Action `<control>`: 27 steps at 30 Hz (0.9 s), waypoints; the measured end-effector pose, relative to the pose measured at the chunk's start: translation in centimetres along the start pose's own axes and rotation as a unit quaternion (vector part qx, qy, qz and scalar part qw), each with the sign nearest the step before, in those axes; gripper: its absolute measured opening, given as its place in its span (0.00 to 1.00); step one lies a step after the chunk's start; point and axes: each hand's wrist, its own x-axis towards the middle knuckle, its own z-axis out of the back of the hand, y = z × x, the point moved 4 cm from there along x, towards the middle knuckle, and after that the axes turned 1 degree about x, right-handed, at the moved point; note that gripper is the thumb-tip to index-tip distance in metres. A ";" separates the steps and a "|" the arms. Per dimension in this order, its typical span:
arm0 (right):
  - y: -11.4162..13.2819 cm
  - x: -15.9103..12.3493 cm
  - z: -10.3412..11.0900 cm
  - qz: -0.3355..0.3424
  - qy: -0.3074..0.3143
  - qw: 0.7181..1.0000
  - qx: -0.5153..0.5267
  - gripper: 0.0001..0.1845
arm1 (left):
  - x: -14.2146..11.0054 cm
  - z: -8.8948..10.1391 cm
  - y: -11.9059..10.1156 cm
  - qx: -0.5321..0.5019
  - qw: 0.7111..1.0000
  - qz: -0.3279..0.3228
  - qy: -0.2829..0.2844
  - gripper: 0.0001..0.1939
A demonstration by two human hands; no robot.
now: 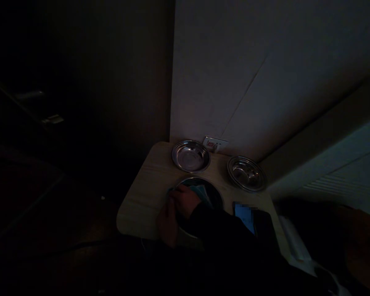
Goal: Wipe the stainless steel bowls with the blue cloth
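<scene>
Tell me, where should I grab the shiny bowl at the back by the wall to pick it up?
Take the shiny bowl by its near rim, coming from the front. It sits upright with a wide flared lip, and the wall stands close behind it, so the front edge is probably the easiest to pinch.

A pale wooden bench (143, 193) with rounded corners stood against a light wall (234, 61). At twelve o'clock on it sat a shallow steel dish (190, 156), and at two o'clock a second steel dish (246, 173). A wall socket (215, 144) showed between them. A lit phone (245, 216) lay at four o'clock.
</scene>
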 end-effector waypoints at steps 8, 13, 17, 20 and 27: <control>-0.4 0.5 0.5 -0.059 -0.004 0.997 -0.057 0.15 | 0.1 0.1 0.0 0.027 0.999 -0.012 0.024 0.23; 0.8 0.2 0.0 -0.013 0.036 0.996 -0.078 0.13 | 0.7 0.3 0.4 0.043 0.999 -0.023 0.024 0.22; -1.7 1.4 1.7 -0.048 0.038 0.990 -0.126 0.15 | 0.6 0.0 0.4 0.008 0.998 -0.056 0.010 0.20; -3.9 1.2 3.0 -0.090 0.040 0.982 -0.161 0.16 | 0.3 0.1 0.1 -0.008 0.998 -0.066 -0.019 0.17; -7.6 -4.6 5.1 -0.193 0.074 0.957 -0.204 0.15 | 0.0 0.2 -0.8 -0.006 0.996 -0.080 -0.026 0.19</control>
